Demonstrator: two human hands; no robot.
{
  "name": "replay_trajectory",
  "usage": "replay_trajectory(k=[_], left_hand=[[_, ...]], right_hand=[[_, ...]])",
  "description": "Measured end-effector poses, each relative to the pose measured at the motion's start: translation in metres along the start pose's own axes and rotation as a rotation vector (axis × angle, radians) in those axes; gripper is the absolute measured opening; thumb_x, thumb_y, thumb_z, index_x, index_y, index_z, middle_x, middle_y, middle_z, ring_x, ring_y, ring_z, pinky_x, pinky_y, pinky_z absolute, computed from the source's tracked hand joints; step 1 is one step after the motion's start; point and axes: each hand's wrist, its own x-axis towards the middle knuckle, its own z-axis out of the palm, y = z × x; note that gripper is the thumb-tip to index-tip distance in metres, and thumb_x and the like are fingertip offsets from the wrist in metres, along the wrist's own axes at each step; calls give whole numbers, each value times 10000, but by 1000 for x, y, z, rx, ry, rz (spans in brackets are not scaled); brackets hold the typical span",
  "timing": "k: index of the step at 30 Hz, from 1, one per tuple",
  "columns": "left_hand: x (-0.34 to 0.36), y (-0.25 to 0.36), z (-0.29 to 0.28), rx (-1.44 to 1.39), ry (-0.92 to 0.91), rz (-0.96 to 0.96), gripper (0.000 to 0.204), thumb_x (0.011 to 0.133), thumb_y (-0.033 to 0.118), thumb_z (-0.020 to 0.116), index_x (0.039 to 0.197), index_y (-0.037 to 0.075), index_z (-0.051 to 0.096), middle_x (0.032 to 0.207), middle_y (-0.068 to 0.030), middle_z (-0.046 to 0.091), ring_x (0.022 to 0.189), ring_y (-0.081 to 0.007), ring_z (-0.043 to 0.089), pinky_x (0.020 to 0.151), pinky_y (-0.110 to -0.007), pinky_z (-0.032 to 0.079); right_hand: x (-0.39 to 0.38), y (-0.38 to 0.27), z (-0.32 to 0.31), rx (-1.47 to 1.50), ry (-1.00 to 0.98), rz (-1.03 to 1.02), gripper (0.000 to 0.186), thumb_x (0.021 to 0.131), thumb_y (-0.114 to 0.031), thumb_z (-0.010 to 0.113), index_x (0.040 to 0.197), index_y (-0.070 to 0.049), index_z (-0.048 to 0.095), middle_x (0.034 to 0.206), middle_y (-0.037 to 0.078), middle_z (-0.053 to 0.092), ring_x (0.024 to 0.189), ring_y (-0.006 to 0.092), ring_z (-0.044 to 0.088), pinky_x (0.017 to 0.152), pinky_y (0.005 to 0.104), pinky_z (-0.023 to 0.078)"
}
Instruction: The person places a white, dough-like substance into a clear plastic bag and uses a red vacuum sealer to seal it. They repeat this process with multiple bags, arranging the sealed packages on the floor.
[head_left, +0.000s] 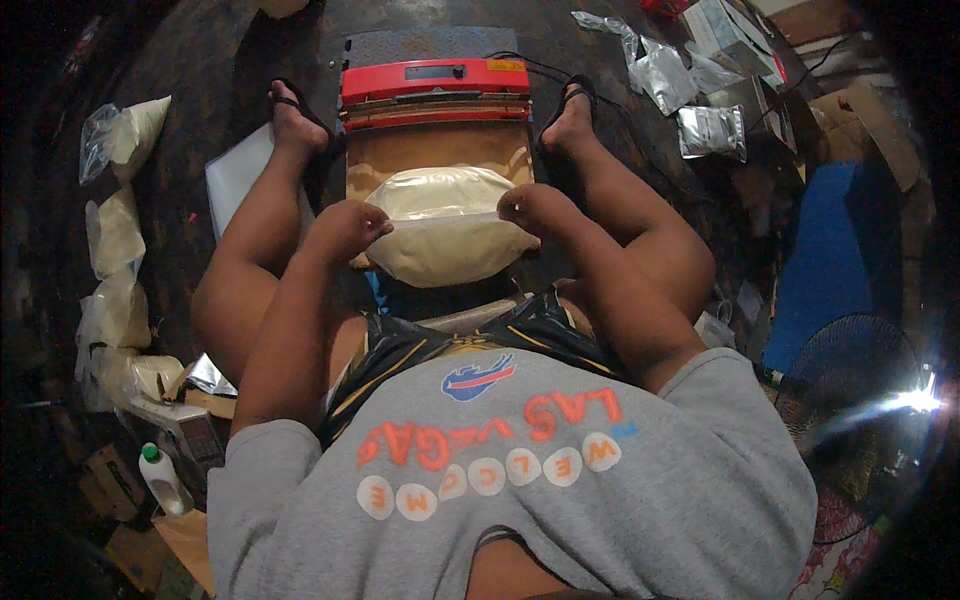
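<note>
A clear plastic bag (445, 252) full of cream-coloured powder lies between my knees on a brown board (440, 150). A pale strip of its plastic runs across the middle, pulled straight from side to side. My left hand (347, 230) pinches the left end of that strip, and my right hand (543, 211) pinches the right end. Just beyond the bag stands a red bar heat sealer (435, 85), its long jaw facing me. Neither hand touches the sealer.
Several powder-filled bags (118, 235) form a row on the left floor, near a scale (175, 425) and a white bottle (168, 480) with a green cap. Silver pouches (712, 132) lie far right beside a black cable (545, 70). A blue panel (825, 260) and fan (850, 390) are at right.
</note>
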Motion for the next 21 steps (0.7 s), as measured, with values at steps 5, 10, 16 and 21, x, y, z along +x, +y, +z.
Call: replay_trajectory(k=[5,10,16,21], left_hand=[[18,-16,-1,-144,-172,-187,503,843,414,810,1190,62,717,1068,-167,751,949,-364,722,842,-440,562],[32,-36,22,267,451,173,738,757,501,865,1316,70,648,1117,-208,729,1005,-378,708,882,-458,555],[28,7,-18,303,-148,-428,875,752,674,792,1300,10,635,1229,-201,713,1075,-340,712,935,-431,559],[27,5,-25,-431,-212,-633,791,819,708,702,1220,27,701,1129,-137,737,952,-273,729,833,-455,578]], right_hand=[[13,5,-9,147,-269,189,402,844,-317,821,1131,-58,713,1051,135,738,991,322,713,874,391,557],[27,10,4,-333,202,131,874,679,-478,928,1365,-58,586,1188,223,702,1040,379,696,943,439,531],[33,38,-18,207,-288,517,794,771,-688,793,1186,-16,710,1017,202,738,1015,379,705,889,494,555],[13,-32,-54,706,-150,775,755,914,-679,619,1110,45,702,1004,165,705,814,319,700,794,446,580]])
